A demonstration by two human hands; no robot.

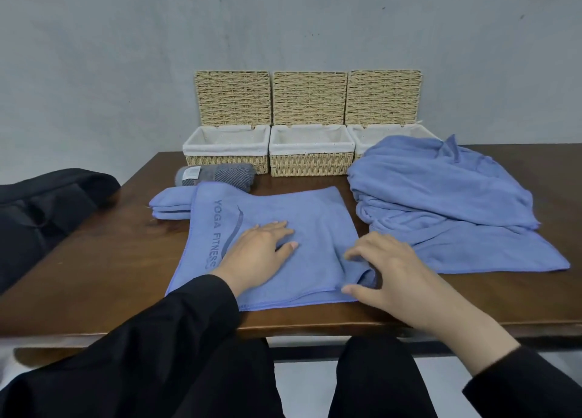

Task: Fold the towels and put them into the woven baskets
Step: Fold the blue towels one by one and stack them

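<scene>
the soft blue microfibre towel printed "yoga fitness" [283,228] lies half folded on the dark wooden surface [110,260] right in front of me. my left hand [263,249] rests flat on its middle, fingers straight and close together. my right hand [387,272] pinches the towel's bunched right edge between curled fingers and thumb. a small folded blue towel [170,208] sits at its far left corner, with a rolled grey striped towel [217,174] behind it. a crumpled pile of blue towels [441,203] lies to the right. three lined woven straw baskets [310,153] stand open against the wall, lids upright.
</scene>
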